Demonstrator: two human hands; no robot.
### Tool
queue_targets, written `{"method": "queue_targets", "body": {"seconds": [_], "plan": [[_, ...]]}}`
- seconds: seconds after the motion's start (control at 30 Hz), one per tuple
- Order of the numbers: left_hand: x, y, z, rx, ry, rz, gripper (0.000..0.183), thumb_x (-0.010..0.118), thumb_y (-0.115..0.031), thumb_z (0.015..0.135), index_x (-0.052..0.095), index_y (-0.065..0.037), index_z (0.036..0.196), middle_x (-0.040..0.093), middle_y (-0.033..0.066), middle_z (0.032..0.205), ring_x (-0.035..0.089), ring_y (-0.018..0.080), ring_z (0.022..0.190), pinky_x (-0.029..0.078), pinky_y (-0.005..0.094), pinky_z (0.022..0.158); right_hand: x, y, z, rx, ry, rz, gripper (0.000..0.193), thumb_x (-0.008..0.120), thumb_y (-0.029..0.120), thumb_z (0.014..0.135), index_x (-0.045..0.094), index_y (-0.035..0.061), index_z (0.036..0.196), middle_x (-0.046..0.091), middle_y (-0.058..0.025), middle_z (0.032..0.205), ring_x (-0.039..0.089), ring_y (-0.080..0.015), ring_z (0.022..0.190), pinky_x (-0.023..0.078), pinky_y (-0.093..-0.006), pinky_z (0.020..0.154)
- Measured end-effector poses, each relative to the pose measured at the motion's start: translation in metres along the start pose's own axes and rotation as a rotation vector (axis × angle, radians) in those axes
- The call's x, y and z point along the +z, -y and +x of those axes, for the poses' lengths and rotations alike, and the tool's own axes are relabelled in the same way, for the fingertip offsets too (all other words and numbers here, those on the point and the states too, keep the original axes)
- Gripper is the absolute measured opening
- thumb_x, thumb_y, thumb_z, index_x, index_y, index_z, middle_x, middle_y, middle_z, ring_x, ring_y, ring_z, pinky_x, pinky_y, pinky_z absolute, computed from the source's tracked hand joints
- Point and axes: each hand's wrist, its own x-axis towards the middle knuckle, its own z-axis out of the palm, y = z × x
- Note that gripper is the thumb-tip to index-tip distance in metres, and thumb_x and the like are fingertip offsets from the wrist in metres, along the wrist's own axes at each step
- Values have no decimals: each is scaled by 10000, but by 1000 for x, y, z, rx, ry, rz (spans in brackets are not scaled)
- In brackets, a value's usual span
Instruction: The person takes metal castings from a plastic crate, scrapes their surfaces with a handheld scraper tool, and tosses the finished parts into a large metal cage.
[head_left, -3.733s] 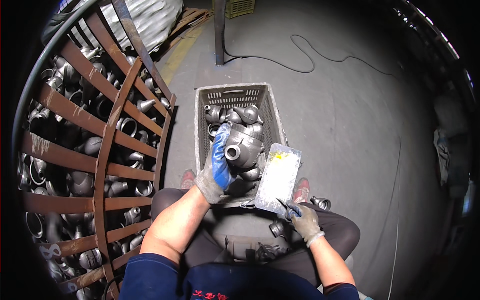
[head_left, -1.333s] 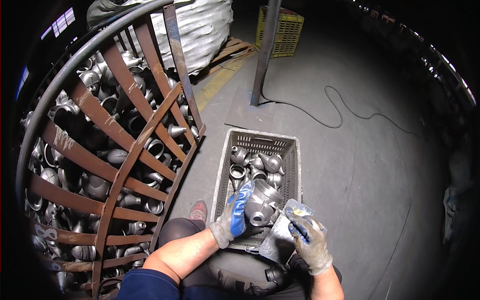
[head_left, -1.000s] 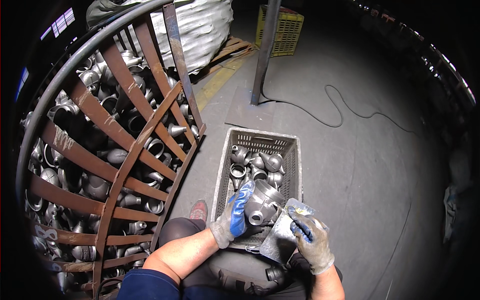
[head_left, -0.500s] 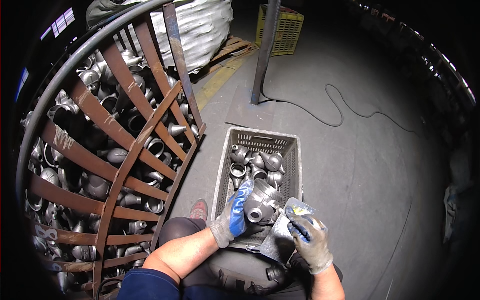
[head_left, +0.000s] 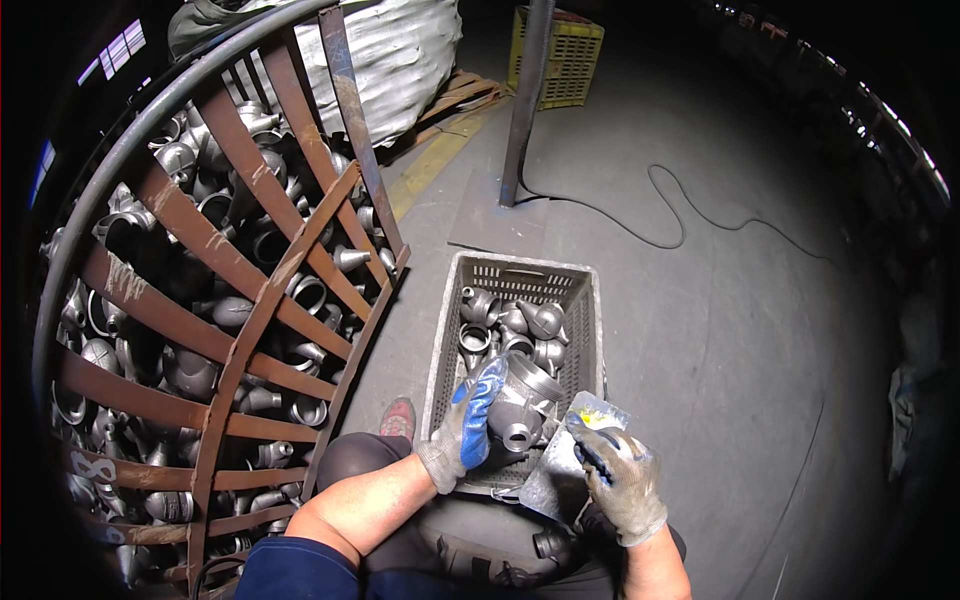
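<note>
The left hand [head_left: 465, 425] grips the metal part [head_left: 524, 402] along its left side, at lower centre frame. The right hand [head_left: 624, 474] curls over the plate [head_left: 553, 480]; whether it pinches cannot be determined.

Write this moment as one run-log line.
left hand: against grey metal part | right hand: at flat plate | crate: other metal parts inside | cage: loaded
</note>
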Motion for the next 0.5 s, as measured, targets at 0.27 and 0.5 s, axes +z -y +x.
{"method": "queue_targets", "body": {"seconds": [0.27, 0.5], "plan": [[6, -3, -1, -37, 50, -93, 523, 384, -373, 1028, 371, -20, 1414, 512, 159, 1356, 559, 233, 1206, 463, 371, 1033, 4, -12, 5, 494, -56, 1193, 330, 648, 30, 876, 624, -21, 1202, 692, -120, 1034, 658, -154, 864, 527, -275, 750], [4, 10, -7, 61, 58, 217, 539, 397, -365, 1016, 396, 1, 1412, 507, 134, 1366, 514, 213, 1238, 397, 353, 1066, 32, 7, 26, 528, -138, 983, 636, 727, 10, 818, 460, -7, 1394, 599, -108, 1212, 588, -147, 1045, 493, -272, 897]]}}
